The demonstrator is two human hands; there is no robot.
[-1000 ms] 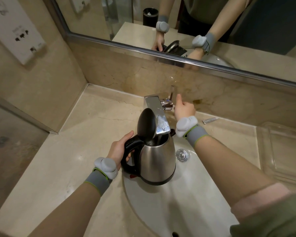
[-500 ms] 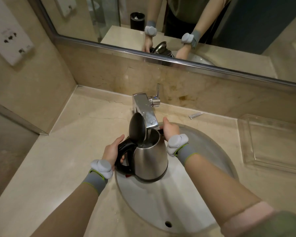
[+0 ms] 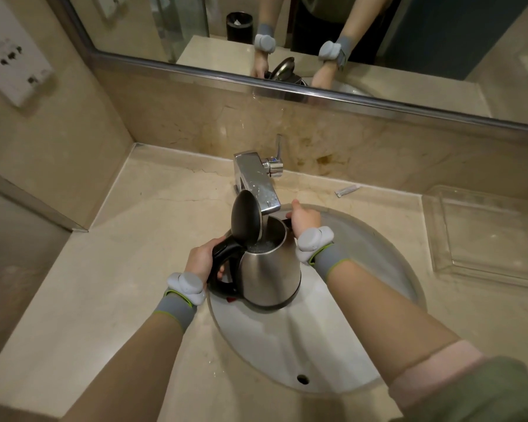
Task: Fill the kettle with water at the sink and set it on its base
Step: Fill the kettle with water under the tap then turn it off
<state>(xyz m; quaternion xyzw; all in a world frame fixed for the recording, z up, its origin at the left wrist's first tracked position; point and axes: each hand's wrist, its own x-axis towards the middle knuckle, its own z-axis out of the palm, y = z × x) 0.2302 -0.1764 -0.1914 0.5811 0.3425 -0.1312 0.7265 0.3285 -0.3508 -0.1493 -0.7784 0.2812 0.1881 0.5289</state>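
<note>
A steel kettle (image 3: 270, 274) with a black handle hangs over the white sink basin (image 3: 290, 345), its black lid (image 3: 246, 217) flipped upright. The kettle's mouth sits under the chrome tap spout (image 3: 258, 185), and water runs into it; water shows inside. My left hand (image 3: 200, 258) grips the black handle. My right hand (image 3: 305, 217) rests on the kettle's far rim by the spout, fingers curled on it. The tap lever (image 3: 277, 153) stands up at the right of the tap. The kettle's base is not in view.
A beige marble counter (image 3: 110, 269) surrounds the basin. A clear plastic tray (image 3: 488, 239) lies at the right, a small sachet (image 3: 347, 190) behind the basin. A mirror (image 3: 317, 41) runs along the back wall; a socket panel (image 3: 16, 59) is on the left wall.
My right hand left the tap lever and came down onto the kettle's rim. Water now flows into the kettle. The left hand kept its hold on the handle.
</note>
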